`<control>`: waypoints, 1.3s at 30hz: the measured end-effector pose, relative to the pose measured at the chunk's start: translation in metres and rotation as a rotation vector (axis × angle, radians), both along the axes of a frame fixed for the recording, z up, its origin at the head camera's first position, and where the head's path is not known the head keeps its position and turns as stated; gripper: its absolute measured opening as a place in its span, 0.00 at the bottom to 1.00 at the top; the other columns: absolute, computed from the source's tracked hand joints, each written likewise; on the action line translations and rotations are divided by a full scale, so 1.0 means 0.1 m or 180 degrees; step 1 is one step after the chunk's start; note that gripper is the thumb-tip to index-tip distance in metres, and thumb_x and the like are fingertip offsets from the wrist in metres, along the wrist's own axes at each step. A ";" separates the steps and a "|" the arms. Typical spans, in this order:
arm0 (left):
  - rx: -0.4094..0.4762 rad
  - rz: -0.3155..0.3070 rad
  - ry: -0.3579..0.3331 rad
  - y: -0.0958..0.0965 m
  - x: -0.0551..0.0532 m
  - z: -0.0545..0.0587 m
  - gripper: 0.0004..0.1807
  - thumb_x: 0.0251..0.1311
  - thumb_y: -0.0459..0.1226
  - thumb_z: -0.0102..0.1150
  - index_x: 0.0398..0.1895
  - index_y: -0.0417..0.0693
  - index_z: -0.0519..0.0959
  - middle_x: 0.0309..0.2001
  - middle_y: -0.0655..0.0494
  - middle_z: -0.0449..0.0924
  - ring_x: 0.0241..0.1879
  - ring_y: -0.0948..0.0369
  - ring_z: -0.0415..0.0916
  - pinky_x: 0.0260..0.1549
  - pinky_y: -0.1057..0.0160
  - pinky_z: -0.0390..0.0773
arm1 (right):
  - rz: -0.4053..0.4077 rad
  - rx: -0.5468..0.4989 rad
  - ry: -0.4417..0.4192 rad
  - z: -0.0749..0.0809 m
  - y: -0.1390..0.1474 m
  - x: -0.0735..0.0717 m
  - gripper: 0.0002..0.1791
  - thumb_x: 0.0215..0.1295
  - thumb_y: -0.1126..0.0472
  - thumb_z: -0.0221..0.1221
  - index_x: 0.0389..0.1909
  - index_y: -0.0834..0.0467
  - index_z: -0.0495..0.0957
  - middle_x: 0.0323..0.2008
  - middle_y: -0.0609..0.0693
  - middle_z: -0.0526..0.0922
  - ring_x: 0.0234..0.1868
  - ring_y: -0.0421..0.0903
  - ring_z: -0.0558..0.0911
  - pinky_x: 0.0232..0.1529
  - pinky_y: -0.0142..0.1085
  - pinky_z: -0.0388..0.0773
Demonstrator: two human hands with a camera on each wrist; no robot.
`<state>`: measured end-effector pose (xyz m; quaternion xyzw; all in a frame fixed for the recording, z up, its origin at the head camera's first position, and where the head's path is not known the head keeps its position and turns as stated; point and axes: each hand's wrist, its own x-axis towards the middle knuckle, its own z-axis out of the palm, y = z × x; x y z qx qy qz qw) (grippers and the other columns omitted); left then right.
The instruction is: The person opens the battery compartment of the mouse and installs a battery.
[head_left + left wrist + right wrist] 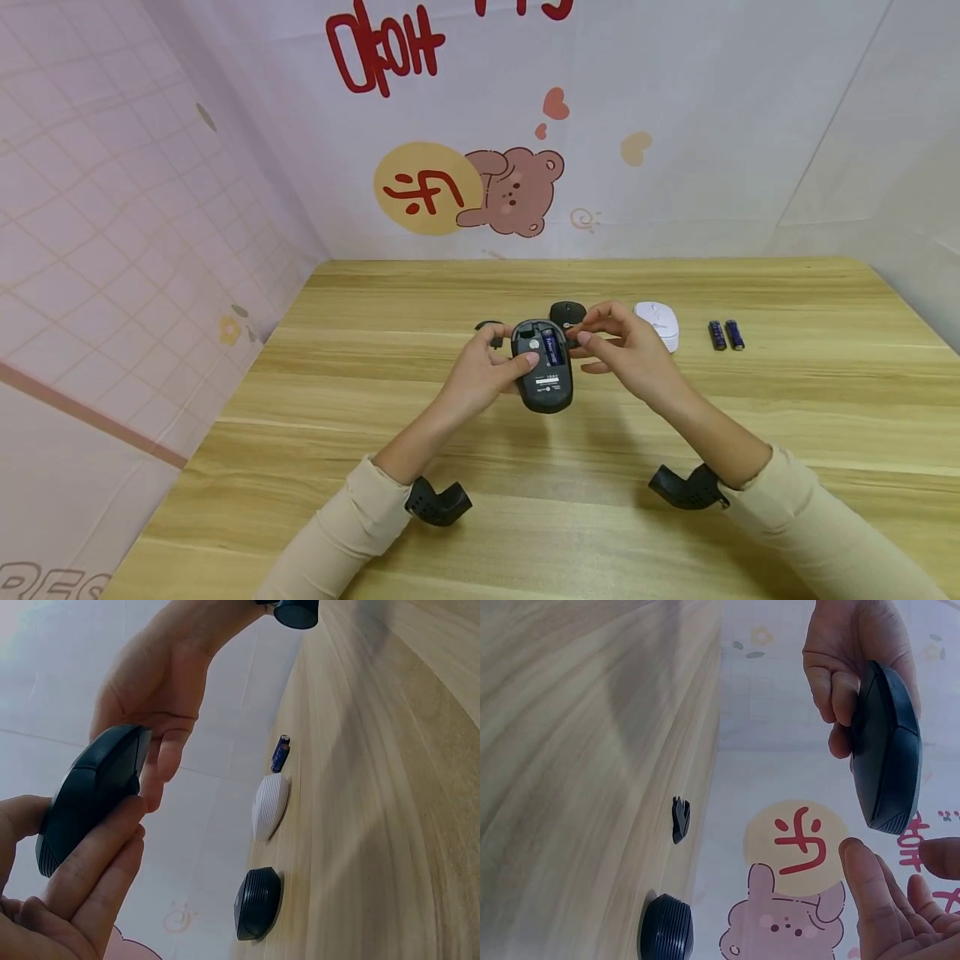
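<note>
My left hand (483,367) grips a black computer mouse (546,392) with its underside up, thumb across it. The battery bay is uncovered, and a dark blue battery (553,347) lies inside. My right hand (626,350) is at the mouse's right edge, fingers loosely bent; in the right wrist view its thumb (939,857) and forefinger stand apart with nothing visible between them. Behind my left hand, a small black piece like a battery cover (679,820) lies on the table.
A second black mouse (567,313) sits on the wooden table (300,467) behind the held one. To its right are a white mouse (657,321) and two dark blue batteries (717,336). A printed backdrop (675,192) rises along the table's far edge.
</note>
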<state>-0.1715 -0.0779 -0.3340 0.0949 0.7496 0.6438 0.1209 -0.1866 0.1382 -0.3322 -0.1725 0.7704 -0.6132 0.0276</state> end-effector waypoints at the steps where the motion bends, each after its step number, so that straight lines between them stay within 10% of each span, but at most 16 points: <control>1: -0.0003 0.0010 0.0023 -0.01 -0.01 0.00 0.28 0.60 0.38 0.59 0.61 0.40 0.61 0.32 0.42 0.82 0.28 0.52 0.82 0.36 0.58 0.79 | 0.0010 -0.0005 0.0005 0.00 0.01 0.00 0.13 0.67 0.63 0.54 0.45 0.67 0.65 0.47 0.65 0.77 0.40 0.57 0.82 0.33 0.41 0.81; 29: -0.0105 0.1045 0.0144 -0.56 -0.57 0.10 0.26 0.58 0.37 0.61 0.60 0.42 0.70 0.49 0.38 0.76 0.37 0.53 0.81 0.33 0.63 0.80 | 0.0112 0.0035 -0.0031 0.01 0.07 0.03 0.12 0.67 0.63 0.54 0.45 0.67 0.68 0.47 0.65 0.76 0.40 0.52 0.83 0.36 0.45 0.80; 39: -0.0343 0.1184 0.0042 -0.76 -0.73 -0.08 0.25 0.59 0.37 0.60 0.60 0.41 0.70 0.58 0.39 0.69 0.39 0.52 0.80 0.34 0.63 0.80 | 0.0097 0.0034 -0.0121 -0.03 0.06 0.03 0.12 0.67 0.63 0.54 0.45 0.67 0.68 0.47 0.67 0.75 0.39 0.48 0.83 0.36 0.43 0.80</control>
